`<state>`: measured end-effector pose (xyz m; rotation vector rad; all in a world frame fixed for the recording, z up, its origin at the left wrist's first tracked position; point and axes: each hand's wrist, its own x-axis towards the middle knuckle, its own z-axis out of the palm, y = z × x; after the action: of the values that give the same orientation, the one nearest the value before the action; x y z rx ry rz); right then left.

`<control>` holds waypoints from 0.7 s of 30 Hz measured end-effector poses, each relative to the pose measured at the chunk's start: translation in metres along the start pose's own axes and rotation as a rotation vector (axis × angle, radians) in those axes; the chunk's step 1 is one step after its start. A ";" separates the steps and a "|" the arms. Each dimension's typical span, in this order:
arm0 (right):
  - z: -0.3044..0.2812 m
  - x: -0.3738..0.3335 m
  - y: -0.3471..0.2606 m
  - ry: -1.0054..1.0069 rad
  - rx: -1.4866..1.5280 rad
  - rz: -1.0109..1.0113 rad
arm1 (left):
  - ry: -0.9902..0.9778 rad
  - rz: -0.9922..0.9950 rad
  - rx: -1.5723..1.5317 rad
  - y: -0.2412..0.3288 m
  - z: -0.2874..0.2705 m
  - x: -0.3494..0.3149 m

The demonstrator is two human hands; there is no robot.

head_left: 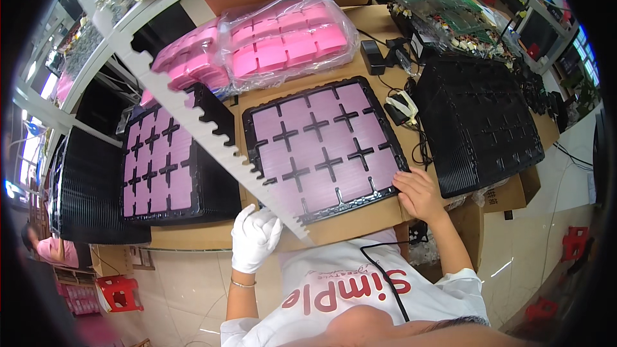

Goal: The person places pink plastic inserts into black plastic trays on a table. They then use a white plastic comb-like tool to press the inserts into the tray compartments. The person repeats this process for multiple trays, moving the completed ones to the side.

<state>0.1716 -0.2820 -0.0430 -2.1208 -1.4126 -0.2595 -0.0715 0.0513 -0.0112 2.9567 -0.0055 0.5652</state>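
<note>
A black plastic tray (395, 164) lies in front of me, its compartments filled with flat pink pieces (340, 143) between black cross-shaped dividers. My bare right hand (419, 194) is closed over the tray's near right rim, fingers on top and thumb lower down. Beside the near left corner is my left hand (256, 238) in a white glove, its fingers curled and held together; what they hold, if anything, is hidden. A long pale strip with a toothed edge (199, 130) slants across the view from upper left and covers part of the tray near that hand.
Left of the tray stands a stack of black trays (215, 173) topped with pink pieces; another black stack (482, 128) rises at right. Bagged pink parts (286, 42) lie behind. Cables and a black adapter (372, 58) sit at back right. Red stools (120, 292) stand on the floor.
</note>
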 end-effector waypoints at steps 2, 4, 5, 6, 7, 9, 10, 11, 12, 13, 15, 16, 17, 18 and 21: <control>-0.001 0.002 -0.001 0.007 -0.041 -0.012 | 0.082 -0.022 0.079 0.008 0.001 -0.002; 0.003 0.013 -0.003 0.032 -0.071 -0.035 | 0.040 -0.066 0.113 0.009 0.002 0.008; 0.004 0.005 0.009 -0.004 0.002 -0.019 | 0.061 -0.146 0.038 0.003 0.004 0.004; 0.003 0.004 0.010 0.062 0.050 0.065 | 0.130 -0.321 0.021 0.007 0.008 0.002; 0.005 0.006 0.009 0.128 0.106 0.149 | 0.199 -0.497 0.008 0.014 0.014 0.000; 0.017 0.006 0.006 0.173 0.164 0.351 | 0.111 -0.896 -0.415 0.001 0.040 -0.024; 0.026 0.003 0.008 0.161 0.199 0.382 | 0.174 -1.103 -0.780 0.012 0.024 -0.012; 0.033 0.000 0.012 0.149 0.235 0.411 | 0.170 -1.049 -0.624 0.009 0.025 -0.013; 0.037 -0.002 0.014 0.136 0.271 0.440 | 0.164 -0.993 -0.469 0.007 0.026 -0.014; 0.036 0.001 0.014 0.095 0.147 0.406 | 0.213 -0.912 -0.350 0.010 0.019 -0.012; 0.041 -0.001 0.017 0.145 0.072 0.396 | 0.308 -1.081 -0.683 0.034 -0.005 0.014; 0.045 -0.003 0.019 0.169 0.037 0.393 | 0.256 -1.112 -0.746 0.039 -0.014 0.027; 0.053 -0.003 0.021 0.268 0.128 0.432 | 0.425 -0.956 -0.808 0.038 -0.002 0.032; 0.063 -0.005 0.024 0.379 0.214 0.491 | 0.544 -0.766 -0.791 0.040 -0.003 0.043; 0.066 0.004 0.015 0.593 0.378 0.577 | 0.561 -0.769 -0.785 0.046 -0.042 0.076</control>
<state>0.1774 -0.2464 -0.1004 -1.8231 -0.4431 -0.3229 -0.0180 0.0132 0.0610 1.7713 0.7313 0.9413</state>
